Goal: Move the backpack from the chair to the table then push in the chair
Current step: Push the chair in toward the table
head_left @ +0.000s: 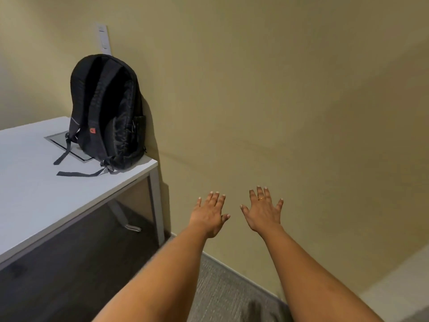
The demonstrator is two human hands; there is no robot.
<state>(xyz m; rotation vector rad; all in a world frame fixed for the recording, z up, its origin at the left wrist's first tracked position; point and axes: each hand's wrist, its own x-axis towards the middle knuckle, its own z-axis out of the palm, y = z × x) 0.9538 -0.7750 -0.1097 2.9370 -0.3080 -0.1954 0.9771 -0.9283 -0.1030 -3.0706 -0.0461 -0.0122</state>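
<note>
Both hands, the left hand [210,216] and right hand [263,211], hang spread and empty before the wall [278,101]. The backpack [108,112] stands upright on the table [34,187], leaning against that wall.

No legible txt — red logo patch [92,130] on backpack [109,108] unreadable.

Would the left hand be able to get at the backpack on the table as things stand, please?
Probably yes. The backpack stands upright at the table corner, against the wall; the left hand is open, empty, to its right, with nothing between them.
</note>
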